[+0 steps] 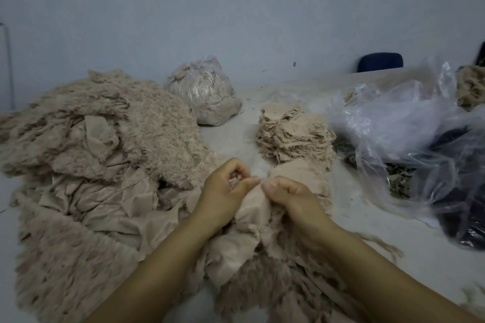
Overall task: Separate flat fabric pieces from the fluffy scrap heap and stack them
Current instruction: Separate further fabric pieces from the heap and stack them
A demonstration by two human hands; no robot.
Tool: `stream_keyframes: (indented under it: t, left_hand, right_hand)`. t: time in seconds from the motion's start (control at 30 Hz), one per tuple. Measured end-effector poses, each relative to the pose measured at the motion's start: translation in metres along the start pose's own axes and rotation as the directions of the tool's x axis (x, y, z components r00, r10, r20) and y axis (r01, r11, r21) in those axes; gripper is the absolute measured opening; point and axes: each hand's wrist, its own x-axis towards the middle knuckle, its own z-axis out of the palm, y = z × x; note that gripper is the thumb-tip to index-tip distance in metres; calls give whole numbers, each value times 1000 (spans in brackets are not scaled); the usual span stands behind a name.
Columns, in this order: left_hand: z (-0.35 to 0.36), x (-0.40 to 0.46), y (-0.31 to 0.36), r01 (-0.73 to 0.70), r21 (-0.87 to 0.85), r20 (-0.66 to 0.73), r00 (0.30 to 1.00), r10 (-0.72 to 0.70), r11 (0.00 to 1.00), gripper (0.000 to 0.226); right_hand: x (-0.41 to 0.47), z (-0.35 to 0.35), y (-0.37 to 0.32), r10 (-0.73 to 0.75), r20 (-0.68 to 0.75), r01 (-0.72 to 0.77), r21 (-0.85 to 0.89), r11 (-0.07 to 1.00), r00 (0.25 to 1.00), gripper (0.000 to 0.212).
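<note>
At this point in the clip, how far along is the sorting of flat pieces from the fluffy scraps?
Partly done. A tall stack of flat pieces already stands on the table, beyond the hands. In hand: the left hand and right hand both pinch a beige fabric piece at the heap's near edge. Left: the large fluffy scrap heap still holds plenty of flat fabric mixed in.

Beige fluffy scrap heap (pixel 86 165) sprawls over left and near table, smooth backing showing in crumpled folds, while flat fabric pieces (pixel 294 136) (same beige, frayed edges) sit stacked in an uneven pile right of it.
</note>
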Motion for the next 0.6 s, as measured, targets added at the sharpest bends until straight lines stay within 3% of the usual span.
stream_keyframes:
  t: [0.07,0.17,0.27,0.4,0.5,0.6]
  left_hand:
    - [-1,-1,-6,108,-58,-35,993,-110,992,22]
    - [-13,-5,-24,154,89,-128,982,-142,984,29]
    - [-18,-5,-22,195,89,-59,980,-191,977,49]
    - [10,8,5,332,-137,193,933,-304,933,57]
    - [25,13,18,357,-217,205,927,-315,909,49]
    - [29,16,16,331,-290,141,943,-302,898,32]
  right_hand:
    - [4,-3,-2,0,-144,19,132,991,990,23]
    - [9,-18,-7,15,-286,43,197,980,958,15]
    - [10,-23,-8,-11,-226,44,141,989,974,15]
    - [14,-9,-8,0,-39,5,144,990,999,29]
    - [20,-8,-10,-67,-163,49,-117,992,984,20]
    - [21,-19,-10,-145,-317,69,-239,969,937,37]
